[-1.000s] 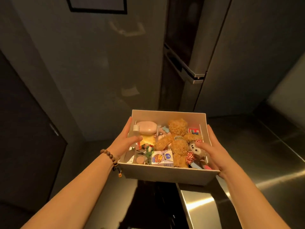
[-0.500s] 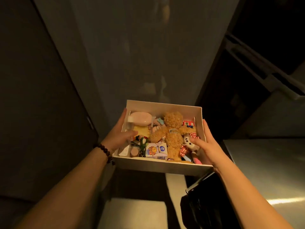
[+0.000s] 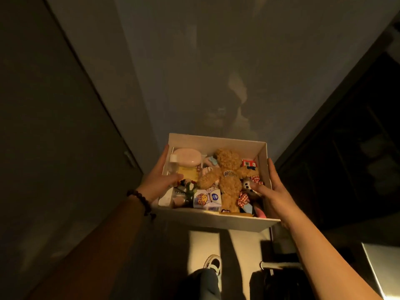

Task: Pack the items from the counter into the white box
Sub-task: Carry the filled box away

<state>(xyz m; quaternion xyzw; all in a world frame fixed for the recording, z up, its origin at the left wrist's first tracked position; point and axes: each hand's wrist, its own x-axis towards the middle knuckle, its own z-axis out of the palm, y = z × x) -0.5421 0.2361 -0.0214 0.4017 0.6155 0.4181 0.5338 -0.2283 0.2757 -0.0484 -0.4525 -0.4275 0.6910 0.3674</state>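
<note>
Box [image 3: 216, 221] up off the worktop now, carried in mid-air over the floor with a shoe [image 3: 213, 264] below! Left hand [image 3: 155, 182] clamps the left wall, thumb hooked inside; right hand [image 3: 275, 195] clamps the right wall, thumb over the rim, so each grip is closed on the box. Packing looks done. Best to keep it level, palms squeezing evenly, nothing tipping. Inside: bear [image 3: 228, 178] lying centre, pink soap [image 3: 187, 158] at the back left, carton [image 3: 206, 199] near the front, small plush [image 3: 246, 186] by the right thumb, red pack [image 3: 249, 163] behind.
</note>
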